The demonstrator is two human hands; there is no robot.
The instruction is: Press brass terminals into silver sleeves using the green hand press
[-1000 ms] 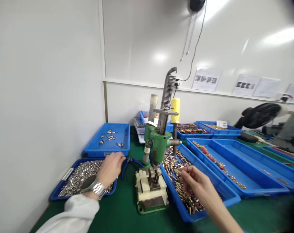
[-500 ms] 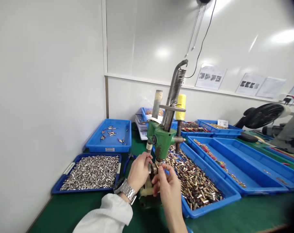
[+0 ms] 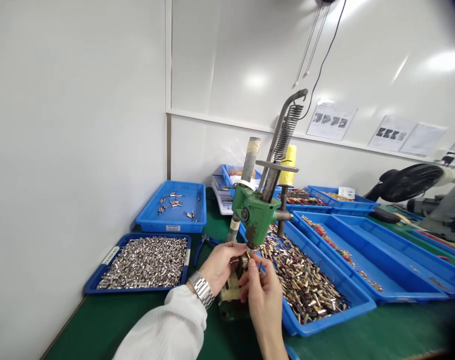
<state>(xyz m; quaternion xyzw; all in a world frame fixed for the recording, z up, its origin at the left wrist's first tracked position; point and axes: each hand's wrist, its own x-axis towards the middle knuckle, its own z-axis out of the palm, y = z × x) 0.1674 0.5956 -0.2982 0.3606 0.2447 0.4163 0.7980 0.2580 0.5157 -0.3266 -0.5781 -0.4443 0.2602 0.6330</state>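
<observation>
A green hand press [image 3: 252, 212] with a coil spring and a yellow-wrapped handle [image 3: 287, 165] stands in front of me. My left hand [image 3: 220, 264], with a metal watch at the wrist, is at the left of the ram's lower end. Its fingertips are pinched together; what lies in them is hidden. My right hand [image 3: 263, 290] pinches a small gold-coloured connector [image 3: 249, 255] under the ram, with its fingers curled. Both hands' fingertips are close together over the press base [image 3: 233, 292].
To the left is a tray of silver sleeves [image 3: 145, 262], with a blue tray [image 3: 171, 215] of a few connectors behind it. Blue-handled pliers [image 3: 202, 245] lie beside the press. A blue bin of gold connectors [image 3: 310, 280] and a divided bin [image 3: 385, 260] stand right. A black fan [image 3: 407, 182] is farther right.
My left hand has moved right, its fingertips now up against the ram's lower end beside my right fingers. The right hand stays nearly in place. The view has shifted slightly.
</observation>
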